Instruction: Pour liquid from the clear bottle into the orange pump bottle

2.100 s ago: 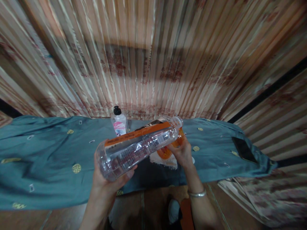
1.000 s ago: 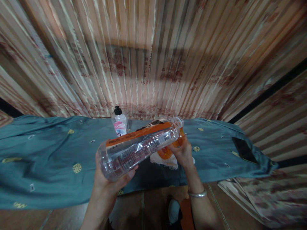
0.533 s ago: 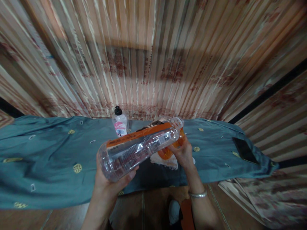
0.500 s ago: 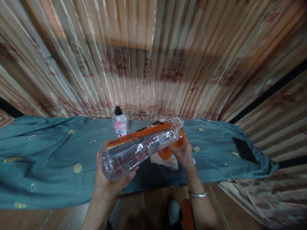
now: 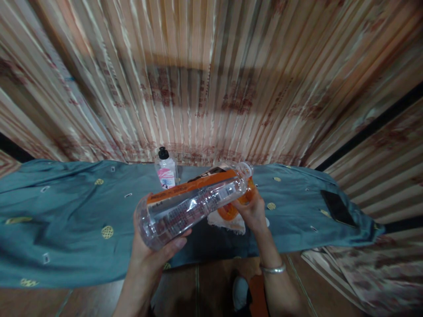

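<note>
A large clear plastic bottle (image 5: 194, 207) with an orange label is tilted, its base low at the left and its neck higher at the right. My left hand (image 5: 155, 251) is wrapped round the base end. Behind the bottle's neck, my right hand (image 5: 253, 209) is closed round an orange see-through bottle (image 5: 228, 212), which the clear bottle partly covers. The clear bottle's mouth lies over the orange bottle's upper part; whether they touch I cannot tell. Under the orange bottle lies a white cloth (image 5: 228, 222) with a frayed edge.
A clear bottle with a black cap and pink label (image 5: 165, 171) stands at the table's back. A dark phone (image 5: 337, 207) lies at the right on the teal tablecloth (image 5: 79, 211). Behind the table hangs a pleated curtain (image 5: 198, 88). Tiled floor shows below the front edge.
</note>
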Available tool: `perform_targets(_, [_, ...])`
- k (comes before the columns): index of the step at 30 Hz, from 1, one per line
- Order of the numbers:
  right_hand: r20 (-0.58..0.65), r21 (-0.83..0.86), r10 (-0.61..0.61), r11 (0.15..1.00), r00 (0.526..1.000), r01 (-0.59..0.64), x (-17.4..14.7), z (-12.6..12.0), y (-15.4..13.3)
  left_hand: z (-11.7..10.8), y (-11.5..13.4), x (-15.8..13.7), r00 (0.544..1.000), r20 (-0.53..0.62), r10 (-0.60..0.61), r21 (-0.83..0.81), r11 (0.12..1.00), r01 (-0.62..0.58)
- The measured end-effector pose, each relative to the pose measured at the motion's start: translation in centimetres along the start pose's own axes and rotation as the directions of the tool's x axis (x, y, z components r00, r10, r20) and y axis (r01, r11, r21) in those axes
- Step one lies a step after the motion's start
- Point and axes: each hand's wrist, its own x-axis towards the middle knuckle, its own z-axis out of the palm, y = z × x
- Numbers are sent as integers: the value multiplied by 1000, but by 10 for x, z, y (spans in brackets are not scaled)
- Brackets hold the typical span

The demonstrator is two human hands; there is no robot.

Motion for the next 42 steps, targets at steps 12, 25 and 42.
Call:
perform_targets(12, [3, -12, 14, 1000, 1000, -14, 0, 0, -2, 1, -5, 2, 999, -32, 17, -5, 1000, -17])
perform_targets(25, [-13, -15, -13, 1000, 1000, 13, 0, 0, 2, -2, -6, 5, 999, -23, 25, -24, 999, -26])
perform_targets(42, [-8, -18, -16, 1000, 1000, 16, 0, 0, 1, -1, -6, 3, 999, -29, 36, 28, 999, -35])
